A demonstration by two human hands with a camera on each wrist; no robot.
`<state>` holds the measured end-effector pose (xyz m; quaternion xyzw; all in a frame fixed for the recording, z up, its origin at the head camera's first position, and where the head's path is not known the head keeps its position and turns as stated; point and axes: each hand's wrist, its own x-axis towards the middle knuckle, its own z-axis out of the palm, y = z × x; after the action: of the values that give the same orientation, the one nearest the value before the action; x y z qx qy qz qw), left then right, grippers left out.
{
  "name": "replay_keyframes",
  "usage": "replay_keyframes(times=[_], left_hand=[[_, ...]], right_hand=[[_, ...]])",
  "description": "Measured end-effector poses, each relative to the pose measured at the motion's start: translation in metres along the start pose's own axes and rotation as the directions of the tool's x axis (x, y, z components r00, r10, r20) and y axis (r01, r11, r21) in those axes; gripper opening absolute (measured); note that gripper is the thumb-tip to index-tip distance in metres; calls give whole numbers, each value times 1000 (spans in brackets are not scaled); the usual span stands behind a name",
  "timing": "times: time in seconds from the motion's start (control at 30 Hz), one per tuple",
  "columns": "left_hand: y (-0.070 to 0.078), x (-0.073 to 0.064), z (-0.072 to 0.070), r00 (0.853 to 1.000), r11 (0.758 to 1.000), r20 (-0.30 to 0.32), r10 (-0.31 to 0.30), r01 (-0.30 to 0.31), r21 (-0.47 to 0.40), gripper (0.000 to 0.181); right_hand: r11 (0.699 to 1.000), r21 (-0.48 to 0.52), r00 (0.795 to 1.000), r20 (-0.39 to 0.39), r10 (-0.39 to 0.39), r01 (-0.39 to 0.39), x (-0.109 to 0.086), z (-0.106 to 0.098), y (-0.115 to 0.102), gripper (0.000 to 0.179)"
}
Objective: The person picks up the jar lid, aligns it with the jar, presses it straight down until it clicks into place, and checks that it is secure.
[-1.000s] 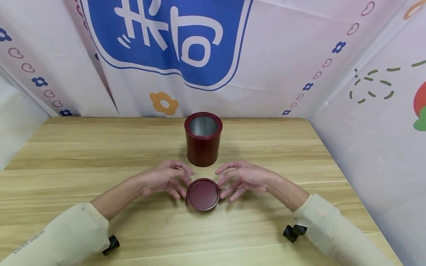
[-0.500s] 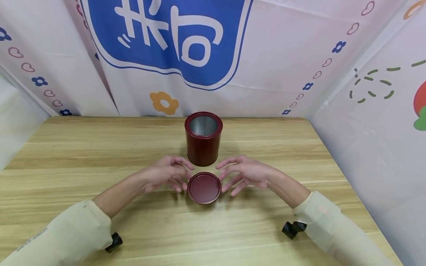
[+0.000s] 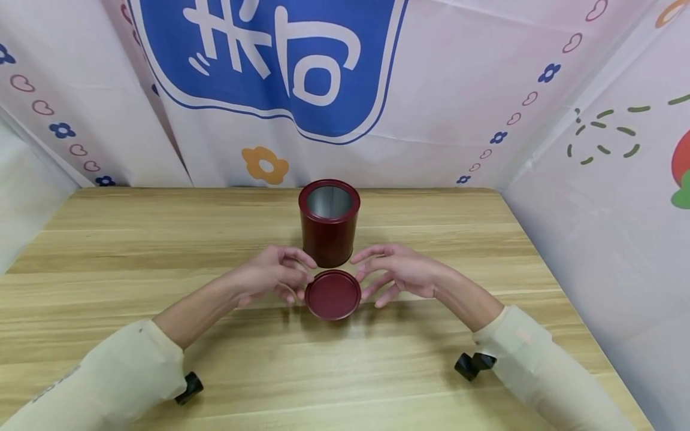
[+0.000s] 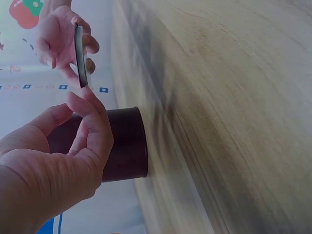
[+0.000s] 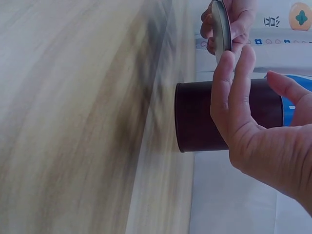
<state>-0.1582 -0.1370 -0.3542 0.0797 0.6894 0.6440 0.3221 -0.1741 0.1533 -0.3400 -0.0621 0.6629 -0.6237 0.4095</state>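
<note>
A dark red round lid (image 3: 333, 296) is held between both hands, above the table in the wrist views. My left hand (image 3: 272, 275) grips its left edge with bent fingers, and my right hand (image 3: 406, 272) holds the right edge at the fingertips. Side-on in the left wrist view, the lid (image 4: 81, 53) shows as a thin disc with a pale underside. Just behind it stands a matching red tin can (image 3: 329, 239), upright and uncovered, its silvery inside showing. In the right wrist view the can (image 5: 200, 117) is partly hidden by the right hand's fingers.
The wooden table (image 3: 162, 233) carries the can near its back part. A white printed cloth (image 3: 442, 108) hangs behind the table, and another cloth (image 3: 620, 251) covers the right side. Black devices (image 3: 474, 365) are strapped at both sleeves.
Both hands have moved the lid away from the person, up the head view, closer to the can. The can stands where it was.
</note>
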Motion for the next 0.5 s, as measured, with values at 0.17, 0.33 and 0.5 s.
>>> replay_keyframes(times=[0.17, 0.33, 0.5], left_hand=[[4, 1, 1, 1000, 1000, -14, 10, -10, 5, 38], [6, 2, 3, 999, 1000, -37, 4, -4, -1, 38], [8, 2, 4, 998, 1000, -54, 16, -16, 6, 37]], right_hand=[[1000, -5, 1000, -6, -12, 12, 0, 1, -3, 54], [999, -32, 999, -4, -34, 34, 1, 1, -4, 53], [997, -55, 998, -2, -57, 57, 3, -1, -5, 50]])
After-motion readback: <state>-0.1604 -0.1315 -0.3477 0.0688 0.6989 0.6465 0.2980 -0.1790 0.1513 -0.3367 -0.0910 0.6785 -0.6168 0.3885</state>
